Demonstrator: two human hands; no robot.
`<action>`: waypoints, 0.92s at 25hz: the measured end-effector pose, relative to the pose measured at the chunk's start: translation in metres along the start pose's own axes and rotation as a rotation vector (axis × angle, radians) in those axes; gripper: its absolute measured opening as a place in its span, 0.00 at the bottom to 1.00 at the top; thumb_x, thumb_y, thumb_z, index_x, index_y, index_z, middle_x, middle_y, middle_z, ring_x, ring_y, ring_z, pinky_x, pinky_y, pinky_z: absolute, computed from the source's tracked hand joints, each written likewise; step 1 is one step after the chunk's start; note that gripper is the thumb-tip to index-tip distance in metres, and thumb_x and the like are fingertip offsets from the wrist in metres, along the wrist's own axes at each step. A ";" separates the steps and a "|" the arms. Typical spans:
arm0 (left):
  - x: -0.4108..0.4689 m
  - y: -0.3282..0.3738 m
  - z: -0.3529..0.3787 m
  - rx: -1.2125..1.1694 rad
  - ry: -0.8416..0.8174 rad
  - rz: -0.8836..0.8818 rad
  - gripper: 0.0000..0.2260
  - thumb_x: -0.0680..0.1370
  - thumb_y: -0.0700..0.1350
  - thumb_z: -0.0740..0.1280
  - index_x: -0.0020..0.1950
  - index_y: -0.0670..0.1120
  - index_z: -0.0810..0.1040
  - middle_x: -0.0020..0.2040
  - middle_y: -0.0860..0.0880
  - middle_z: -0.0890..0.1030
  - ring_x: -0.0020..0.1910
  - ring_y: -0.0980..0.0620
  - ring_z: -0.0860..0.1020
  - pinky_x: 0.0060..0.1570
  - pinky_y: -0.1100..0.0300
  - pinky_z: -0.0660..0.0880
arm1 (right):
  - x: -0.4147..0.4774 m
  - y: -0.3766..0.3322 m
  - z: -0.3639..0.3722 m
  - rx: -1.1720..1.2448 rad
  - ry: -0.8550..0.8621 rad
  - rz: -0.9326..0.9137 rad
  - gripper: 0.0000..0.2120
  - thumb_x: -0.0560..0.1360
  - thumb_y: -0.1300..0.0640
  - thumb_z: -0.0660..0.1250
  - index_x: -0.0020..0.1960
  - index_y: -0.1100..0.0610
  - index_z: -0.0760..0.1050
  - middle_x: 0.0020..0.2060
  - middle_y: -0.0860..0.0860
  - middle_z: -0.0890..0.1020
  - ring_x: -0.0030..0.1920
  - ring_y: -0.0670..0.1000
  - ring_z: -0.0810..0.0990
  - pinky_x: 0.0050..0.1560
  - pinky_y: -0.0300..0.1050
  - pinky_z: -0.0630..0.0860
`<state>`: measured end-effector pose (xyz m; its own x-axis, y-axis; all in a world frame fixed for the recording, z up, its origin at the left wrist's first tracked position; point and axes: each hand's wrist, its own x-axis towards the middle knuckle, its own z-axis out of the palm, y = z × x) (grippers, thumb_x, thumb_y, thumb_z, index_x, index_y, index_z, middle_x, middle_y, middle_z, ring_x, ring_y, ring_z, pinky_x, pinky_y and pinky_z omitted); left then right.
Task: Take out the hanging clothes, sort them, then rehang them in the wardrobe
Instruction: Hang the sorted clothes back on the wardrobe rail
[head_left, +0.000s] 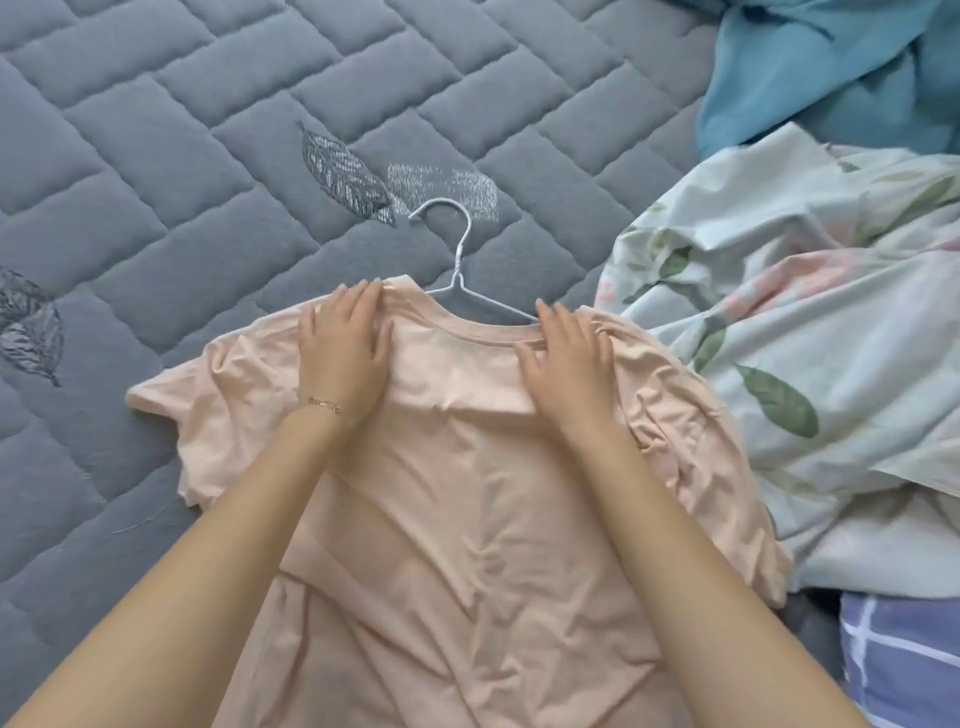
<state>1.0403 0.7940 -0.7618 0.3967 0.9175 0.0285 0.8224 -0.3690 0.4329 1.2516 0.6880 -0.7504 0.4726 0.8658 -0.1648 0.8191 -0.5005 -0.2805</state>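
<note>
A pale peach T-shirt (467, 493) lies flat on the grey quilted mattress (208, 156), collar pointing away from me. A white wire hanger (457, 260) sits inside it, its hook and neck sticking out past the collar; the hanger's arms are hidden under the fabric. My left hand (345, 348) rests palm down on the shirt's left shoulder, fingers spread at the collar edge. My right hand (569, 364) presses flat on the right shoulder beside the collar. Neither hand grips anything.
A floral light-green sheet (805, 338) is bunched to the right, touching the shirt's right sleeve. A blue cloth (831, 78) lies at the far right top. A lilac checked fabric (904, 660) shows at the bottom right corner.
</note>
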 end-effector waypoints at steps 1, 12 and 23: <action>0.003 -0.005 0.004 0.011 0.059 0.034 0.18 0.81 0.46 0.60 0.70 0.46 0.72 0.65 0.45 0.75 0.66 0.42 0.70 0.67 0.46 0.61 | 0.002 0.003 0.007 -0.005 0.074 -0.019 0.25 0.78 0.47 0.61 0.73 0.53 0.67 0.69 0.54 0.71 0.71 0.57 0.65 0.72 0.58 0.56; -0.042 -0.021 -0.072 -0.159 -0.126 -0.052 0.08 0.79 0.50 0.66 0.48 0.46 0.82 0.44 0.45 0.80 0.48 0.44 0.76 0.45 0.54 0.66 | -0.059 -0.032 -0.062 0.251 -0.019 0.032 0.10 0.77 0.48 0.65 0.43 0.54 0.76 0.42 0.49 0.81 0.47 0.53 0.78 0.41 0.47 0.67; -0.161 0.024 -0.341 -0.358 0.018 -0.195 0.08 0.78 0.48 0.68 0.46 0.43 0.78 0.42 0.47 0.80 0.46 0.47 0.75 0.46 0.55 0.68 | -0.211 -0.169 -0.263 0.470 -0.050 -0.099 0.10 0.77 0.48 0.66 0.40 0.51 0.76 0.35 0.43 0.79 0.40 0.44 0.76 0.39 0.43 0.68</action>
<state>0.8569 0.6878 -0.4484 0.2380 0.9687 -0.0706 0.6861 -0.1162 0.7182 1.0993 0.5904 -0.4202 0.3740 0.9140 -0.1573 0.6184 -0.3721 -0.6922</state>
